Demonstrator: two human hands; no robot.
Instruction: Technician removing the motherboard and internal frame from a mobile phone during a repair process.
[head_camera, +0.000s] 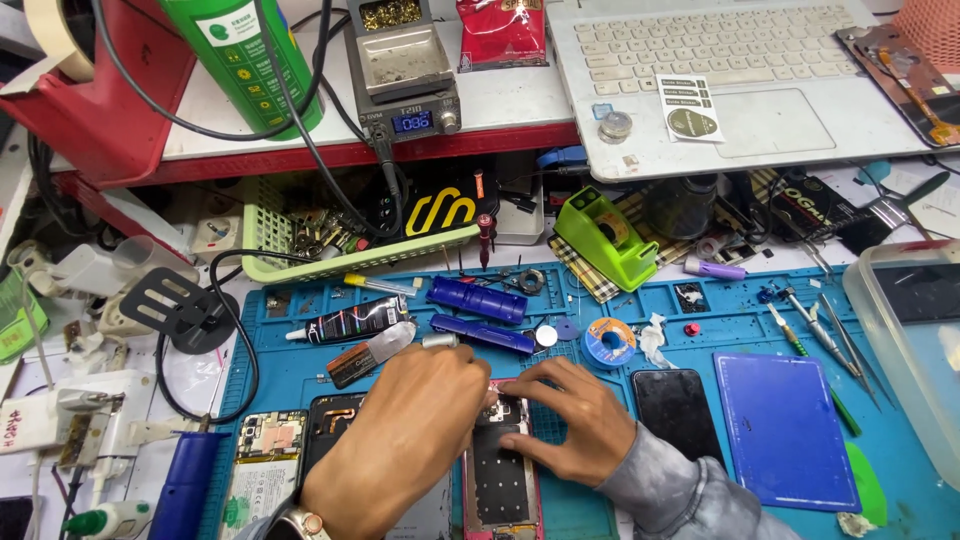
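Pink-framed, the opened phone (502, 460) lies back-up near the middle of the blue work mat (700, 500), at the near edge of the tabletop. I have both hands on its far end: my left hand (415, 425) is curled over the top left corner, fingers bent down onto it, and my right hand (570, 420) is spread flat with its fingertips pressing the top right part of the frame. Whether either hand pinches a small part or tool I cannot tell, since the fingers cover that spot.

Just left of the phone lie a dark opened phone (335, 420) and, further left, another with its boards exposed (265, 465). Just right sits a black phone (677, 412), then a blue rectangular pad (785, 430). Beyond my hands are two blue screwdriver handles (478, 300), a black glue tube (350, 322) and a small spool of solder wire (609, 338). Tweezers (830, 340) lie to the far right on the mat. Further off stand a green tape dispenser (605, 237), a soldering station (405, 75) and a white laptop (740, 80).
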